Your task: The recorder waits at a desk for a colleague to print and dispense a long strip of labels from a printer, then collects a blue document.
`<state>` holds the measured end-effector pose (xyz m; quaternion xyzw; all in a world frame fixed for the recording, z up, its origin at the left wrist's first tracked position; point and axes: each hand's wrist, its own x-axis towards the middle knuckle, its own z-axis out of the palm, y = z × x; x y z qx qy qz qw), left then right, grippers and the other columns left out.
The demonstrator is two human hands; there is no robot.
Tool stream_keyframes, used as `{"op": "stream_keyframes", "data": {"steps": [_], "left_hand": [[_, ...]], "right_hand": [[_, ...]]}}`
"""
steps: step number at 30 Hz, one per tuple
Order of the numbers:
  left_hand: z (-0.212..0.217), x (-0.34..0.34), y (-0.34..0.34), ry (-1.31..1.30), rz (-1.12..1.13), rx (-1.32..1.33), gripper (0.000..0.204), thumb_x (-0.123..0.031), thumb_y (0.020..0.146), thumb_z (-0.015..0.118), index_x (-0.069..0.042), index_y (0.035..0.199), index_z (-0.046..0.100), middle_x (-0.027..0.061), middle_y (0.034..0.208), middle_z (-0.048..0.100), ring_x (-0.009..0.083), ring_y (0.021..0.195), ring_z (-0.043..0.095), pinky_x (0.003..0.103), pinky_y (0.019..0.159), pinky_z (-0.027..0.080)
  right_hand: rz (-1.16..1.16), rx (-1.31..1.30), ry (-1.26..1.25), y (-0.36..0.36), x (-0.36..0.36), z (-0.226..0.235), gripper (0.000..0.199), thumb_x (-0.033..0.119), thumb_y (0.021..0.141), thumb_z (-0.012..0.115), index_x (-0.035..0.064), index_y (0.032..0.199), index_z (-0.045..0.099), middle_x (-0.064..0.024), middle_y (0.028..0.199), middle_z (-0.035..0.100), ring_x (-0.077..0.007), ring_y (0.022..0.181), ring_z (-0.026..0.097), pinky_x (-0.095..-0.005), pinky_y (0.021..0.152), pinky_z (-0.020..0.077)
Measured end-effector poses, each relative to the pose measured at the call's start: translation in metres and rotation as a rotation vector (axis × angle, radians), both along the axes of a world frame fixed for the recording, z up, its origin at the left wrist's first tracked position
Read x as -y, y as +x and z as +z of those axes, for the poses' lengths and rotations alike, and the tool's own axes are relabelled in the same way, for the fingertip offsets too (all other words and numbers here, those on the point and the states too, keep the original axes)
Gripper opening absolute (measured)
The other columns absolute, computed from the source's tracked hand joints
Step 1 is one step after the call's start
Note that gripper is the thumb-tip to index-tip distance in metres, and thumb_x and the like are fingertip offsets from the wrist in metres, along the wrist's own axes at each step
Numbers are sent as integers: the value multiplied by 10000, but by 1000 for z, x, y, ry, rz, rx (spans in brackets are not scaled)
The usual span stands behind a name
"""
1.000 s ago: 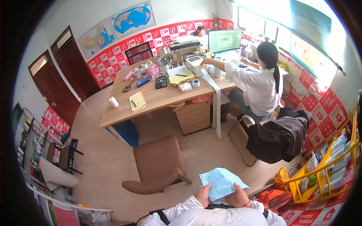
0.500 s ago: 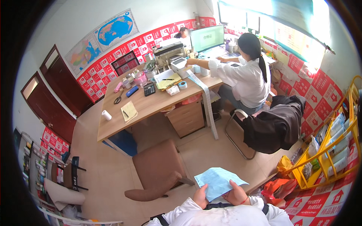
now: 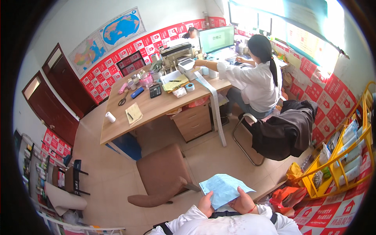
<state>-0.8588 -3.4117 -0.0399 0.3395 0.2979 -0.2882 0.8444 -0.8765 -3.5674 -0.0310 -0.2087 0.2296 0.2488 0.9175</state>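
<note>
A light blue paper sheet (image 3: 224,188), creased and with a row of small holes along its left edge, is held up in front of my chest. My left hand (image 3: 206,204) grips its lower left part, thumb on top. On the right side my right hand (image 3: 243,202) pinches it the same way, with the fingers mostly hidden beneath. A red cord circles my right wrist. Just left of the sheet stands a brown chair (image 3: 160,172), apart from my hands.
A wooden desk (image 3: 156,111) bears a label printer (image 3: 188,67), a calculator (image 3: 155,91), scissors and a monitor (image 3: 216,39). A long label strip (image 3: 216,113) hangs off its edge. A co-worker (image 3: 254,78) sits there. A yellow rack (image 3: 337,160) stands right, beside an orange bag (image 3: 288,197).
The blue sheet and both my hands shift very slightly left, still gripping. The co-worker's far hand has moved at the desk. The view has tilted a little.
</note>
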Motion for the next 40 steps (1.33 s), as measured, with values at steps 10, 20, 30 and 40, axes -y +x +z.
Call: {"op": "stream_keyframes", "data": {"steps": [10, 20, 30, 40], "left_hand": [[-4, -4, -1, -24, 28, 19, 314, -172, 827, 339, -4, 1089, 386, 109, 1040, 483, 235, 945, 483, 375, 820, 374], [6, -6, -1, -9, 25, 7, 321, -181, 833, 328, 2, 1092, 376, 110, 1043, 481, 237, 947, 479, 374, 825, 368], [2, -6, 1, 0, -7, 18, 348, -207, 834, 302, -32, 1131, 352, 90, 1087, 462, 228, 983, 460, 367, 837, 353], [-11, -5, 5, -49, 26, 28, 352, -212, 822, 339, -37, 1127, 360, 90, 1075, 471, 229, 977, 465, 365, 843, 350]], "right_hand": [[70, -5, -46, 1, -2, 1, 381, 348, 836, 347, 126, 1145, 325, -21, 1108, 430, -171, 988, 418, -324, 842, 316], [79, 12, -18, 4, -4, 5, 366, 352, 842, 330, 126, 1128, 357, -12, 1083, 450, -157, 955, 432, -303, 810, 321], [109, -20, -60, 8, -5, 0, 365, 352, 840, 336, 125, 1125, 356, -14, 1068, 456, -160, 945, 435, -299, 804, 323], [132, -40, -80, 11, -2, 2, 351, 350, 833, 361, 144, 1117, 362, -22, 1055, 462, -156, 938, 437, -301, 809, 329]]}}
